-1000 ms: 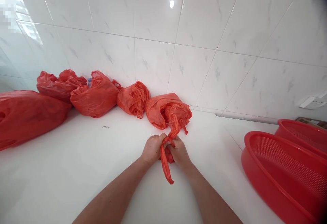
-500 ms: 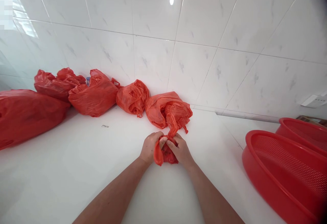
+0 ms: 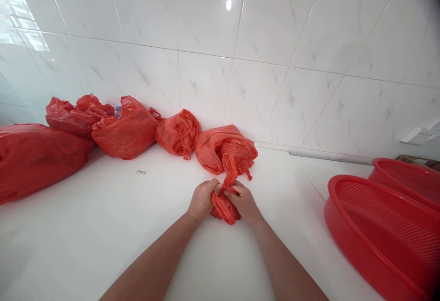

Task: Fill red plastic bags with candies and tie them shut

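Between my two hands is a small red plastic bag, resting on the white tabletop. My left hand is closed on the gathered plastic at the bag's left side. Closed on its right side is my right hand, with thumb and fingers pinching the bag's neck. One loose handle hangs down over the front of the bag, and another strip of plastic stands up behind my fingers. Just beyond lies a larger crumpled red plastic bag. What the small bag contains is hidden.
Several filled red plastic bags, among them a round one and a large one, line the tiled wall to the left. Two red plastic baskets stand at the right. A small scrap lies on the tabletop.
The loose handle of the small bag has swung from the left side across its front. My hands stay in nearly the same place, still gripping the bag.
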The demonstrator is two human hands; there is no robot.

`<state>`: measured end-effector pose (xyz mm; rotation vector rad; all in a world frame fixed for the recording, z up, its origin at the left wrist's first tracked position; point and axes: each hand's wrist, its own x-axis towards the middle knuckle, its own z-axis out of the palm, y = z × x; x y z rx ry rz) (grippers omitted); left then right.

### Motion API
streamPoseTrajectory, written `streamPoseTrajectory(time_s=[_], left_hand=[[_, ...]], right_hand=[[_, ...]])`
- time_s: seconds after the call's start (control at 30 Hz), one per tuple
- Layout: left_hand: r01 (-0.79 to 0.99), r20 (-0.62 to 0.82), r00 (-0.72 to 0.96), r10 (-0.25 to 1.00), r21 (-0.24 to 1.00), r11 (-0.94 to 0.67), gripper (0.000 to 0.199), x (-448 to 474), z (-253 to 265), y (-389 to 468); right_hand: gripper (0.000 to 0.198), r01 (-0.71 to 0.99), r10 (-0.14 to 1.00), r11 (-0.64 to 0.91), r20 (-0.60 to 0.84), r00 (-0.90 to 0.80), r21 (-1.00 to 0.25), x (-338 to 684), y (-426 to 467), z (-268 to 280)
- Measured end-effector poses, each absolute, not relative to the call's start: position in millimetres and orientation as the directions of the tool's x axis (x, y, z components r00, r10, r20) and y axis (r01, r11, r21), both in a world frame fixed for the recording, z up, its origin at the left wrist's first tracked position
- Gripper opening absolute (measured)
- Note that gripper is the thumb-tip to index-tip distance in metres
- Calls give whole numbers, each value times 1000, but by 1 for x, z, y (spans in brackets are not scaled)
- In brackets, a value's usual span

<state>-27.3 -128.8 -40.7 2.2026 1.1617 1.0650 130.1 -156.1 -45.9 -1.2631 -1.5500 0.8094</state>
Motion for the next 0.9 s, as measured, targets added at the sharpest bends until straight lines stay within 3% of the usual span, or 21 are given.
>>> streamPoseTrajectory(time_s=[0.03, 0.13, 0.2, 0.33, 0.63, 0.73, 0.9], left_hand=[[460, 437, 354, 827, 688, -561, 32, -28, -40, -130], [363, 472, 365, 803, 722, -589, 26, -30, -37, -134], [349, 488, 393, 779, 705, -617, 22, -29, -36, -136], [419, 454, 438, 776, 661, -623, 20, -25, -34, -136], [508, 426, 454, 782, 598, -620, 24, -21, -38, -133], [488, 450, 391, 803, 638, -595, 24, -30, -33, -130], [520, 467, 205, 860, 693, -499, 25, -77, -13, -118]], right_hand=[[13, 311, 976, 218, 214, -48, -925, 130, -158, -42], [35, 268, 983, 165, 136, -121, -949, 127, -164, -34], [31, 301, 982, 178, 148, -121, -937, 123, -166, -35], [8, 345, 987, 160, 150, -54, -925, 117, -164, -42], [24, 288, 961, 277, 258, -103, -916, 117, -165, -39], [20, 343, 955, 294, 289, -66, -892, 121, -163, -43], [33, 392, 940, 307, 341, 18, -867, 135, -155, -50]])
